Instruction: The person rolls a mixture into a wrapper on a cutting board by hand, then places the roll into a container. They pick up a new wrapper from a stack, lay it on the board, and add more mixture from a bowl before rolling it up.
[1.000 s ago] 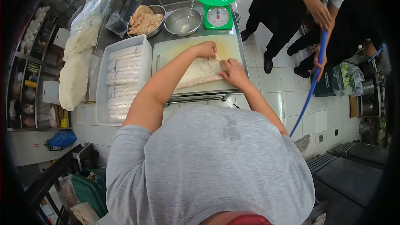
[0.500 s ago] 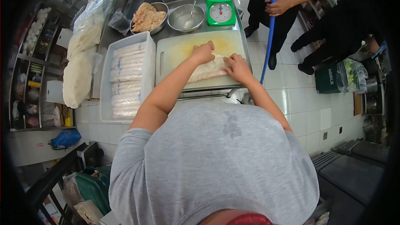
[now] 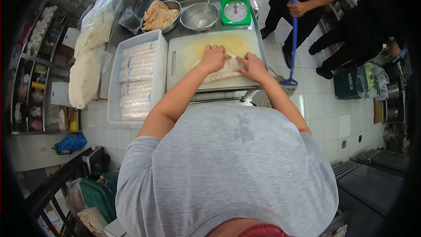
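Observation:
A pale, thin wrapper sheet (image 3: 229, 66) lies on the white cutting board (image 3: 180, 48), with a long strip of pinkish filling (image 3: 219, 76) along its near edge. My left hand (image 3: 215, 59) is on the sheet's left part, fingers curled and closed on its upper edge. At the right end, my right hand (image 3: 253, 67) holds the sheet with thumb and fingers bent. Their fingertips are close together, and the hands hide part of the sheet.
Left stands a plastic tub (image 3: 162, 61) of wrapped rolls (image 3: 138, 68). Behind are a bowl of minced filling (image 3: 158, 15), a metal bowl with spoon (image 3: 199, 17) and a green scale (image 3: 235, 11). A person at right holds a blue-handled mop (image 3: 293, 30); another stands behind.
My left hand has shifted from a raised wrist to flatter on the sheet, and my right hand has moved inward along its edge. The other person's mop has moved, its head now showing.

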A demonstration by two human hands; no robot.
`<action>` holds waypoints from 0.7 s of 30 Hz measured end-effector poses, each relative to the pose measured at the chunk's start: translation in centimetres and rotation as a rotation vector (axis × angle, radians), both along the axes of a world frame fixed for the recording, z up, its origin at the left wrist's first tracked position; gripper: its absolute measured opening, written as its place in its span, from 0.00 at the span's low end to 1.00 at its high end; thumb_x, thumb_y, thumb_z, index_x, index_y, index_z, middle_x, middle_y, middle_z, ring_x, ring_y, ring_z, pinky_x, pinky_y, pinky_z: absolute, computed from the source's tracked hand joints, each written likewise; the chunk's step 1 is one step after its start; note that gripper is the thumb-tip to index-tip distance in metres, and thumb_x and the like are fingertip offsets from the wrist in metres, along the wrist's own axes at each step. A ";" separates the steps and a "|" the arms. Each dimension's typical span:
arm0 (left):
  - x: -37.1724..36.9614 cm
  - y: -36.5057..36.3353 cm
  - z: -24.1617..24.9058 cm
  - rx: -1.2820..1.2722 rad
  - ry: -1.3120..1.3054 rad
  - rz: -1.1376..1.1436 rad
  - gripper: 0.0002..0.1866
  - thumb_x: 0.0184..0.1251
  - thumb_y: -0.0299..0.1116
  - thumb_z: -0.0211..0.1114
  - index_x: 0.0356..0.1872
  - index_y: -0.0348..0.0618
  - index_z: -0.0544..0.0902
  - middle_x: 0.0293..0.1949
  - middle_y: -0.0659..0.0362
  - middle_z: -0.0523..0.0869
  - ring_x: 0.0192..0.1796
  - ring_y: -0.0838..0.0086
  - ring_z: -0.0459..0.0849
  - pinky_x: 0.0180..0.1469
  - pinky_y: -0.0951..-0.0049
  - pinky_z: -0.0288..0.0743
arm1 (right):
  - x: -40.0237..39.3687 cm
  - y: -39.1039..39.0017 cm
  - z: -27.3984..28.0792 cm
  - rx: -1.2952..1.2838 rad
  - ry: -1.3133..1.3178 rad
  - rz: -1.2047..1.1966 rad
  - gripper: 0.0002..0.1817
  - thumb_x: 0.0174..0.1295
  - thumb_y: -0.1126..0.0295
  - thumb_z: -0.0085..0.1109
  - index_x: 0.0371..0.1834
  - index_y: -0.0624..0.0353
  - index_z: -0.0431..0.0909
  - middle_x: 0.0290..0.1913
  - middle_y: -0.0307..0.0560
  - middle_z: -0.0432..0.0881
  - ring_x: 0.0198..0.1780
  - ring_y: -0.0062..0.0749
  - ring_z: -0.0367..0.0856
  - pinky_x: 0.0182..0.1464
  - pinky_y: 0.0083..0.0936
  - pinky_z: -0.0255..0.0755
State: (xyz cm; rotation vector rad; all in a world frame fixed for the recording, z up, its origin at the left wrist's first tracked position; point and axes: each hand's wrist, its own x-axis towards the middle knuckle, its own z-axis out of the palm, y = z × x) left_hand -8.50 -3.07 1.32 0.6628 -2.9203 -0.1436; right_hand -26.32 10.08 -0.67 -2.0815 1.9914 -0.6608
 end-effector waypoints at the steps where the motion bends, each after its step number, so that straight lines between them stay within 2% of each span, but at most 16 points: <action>1: 0.4 0.3 0.3 -0.032 0.007 -0.015 0.17 0.56 0.29 0.57 0.45 0.59 0.87 0.45 0.60 0.80 0.50 0.65 0.76 0.54 0.57 0.60 | -0.1 -0.2 0.0 0.015 -0.002 0.005 0.24 0.57 0.51 0.61 0.52 0.52 0.79 0.43 0.50 0.74 0.49 0.48 0.73 0.50 0.42 0.68; 4: 1.3 0.6 0.1 -0.143 0.206 0.009 0.16 0.57 0.29 0.58 0.44 0.55 0.86 0.45 0.61 0.79 0.49 0.65 0.76 0.55 0.57 0.60 | -0.2 -0.8 0.7 0.019 -0.036 -0.028 0.21 0.59 0.53 0.60 0.49 0.55 0.80 0.43 0.50 0.74 0.49 0.47 0.73 0.50 0.41 0.67; 7: 2.4 0.9 0.8 -0.022 0.351 0.101 0.13 0.58 0.30 0.59 0.44 0.52 0.85 0.44 0.60 0.79 0.49 0.64 0.76 0.55 0.58 0.61 | 0.5 -1.5 0.9 -0.133 -0.051 -0.008 0.17 0.59 0.58 0.58 0.45 0.56 0.80 0.44 0.49 0.75 0.50 0.46 0.73 0.51 0.40 0.66; 11: 4.9 2.0 0.8 0.066 0.368 0.155 0.12 0.60 0.33 0.61 0.45 0.50 0.83 0.44 0.59 0.79 0.49 0.63 0.76 0.53 0.60 0.63 | 2.3 -2.0 0.1 -0.240 0.079 0.139 0.12 0.57 0.66 0.58 0.43 0.57 0.80 0.46 0.47 0.77 0.50 0.43 0.74 0.52 0.40 0.65; 14: 7.0 3.3 0.4 0.132 0.370 0.162 0.14 0.61 0.37 0.63 0.48 0.48 0.82 0.44 0.57 0.78 0.49 0.62 0.75 0.53 0.61 0.63 | 2.2 -2.1 -0.2 -0.152 0.115 0.187 0.13 0.56 0.68 0.58 0.44 0.57 0.79 0.46 0.45 0.78 0.51 0.41 0.74 0.52 0.40 0.64; 17: 9.0 4.9 0.2 0.146 0.365 0.145 0.19 0.59 0.43 0.66 0.49 0.47 0.81 0.45 0.56 0.78 0.50 0.62 0.75 0.52 0.60 0.64 | 2.3 -1.8 1.3 -0.302 -0.066 0.087 0.13 0.56 0.67 0.57 0.44 0.57 0.78 0.45 0.45 0.78 0.51 0.40 0.74 0.52 0.39 0.64; 21: 10.0 6.1 -0.8 0.180 0.316 0.152 0.24 0.54 0.46 0.70 0.50 0.45 0.81 0.46 0.56 0.77 0.50 0.61 0.75 0.53 0.61 0.64 | 4.4 -2.6 1.4 -0.259 -0.051 0.222 0.12 0.57 0.66 0.57 0.42 0.58 0.78 0.45 0.44 0.78 0.51 0.41 0.74 0.52 0.38 0.65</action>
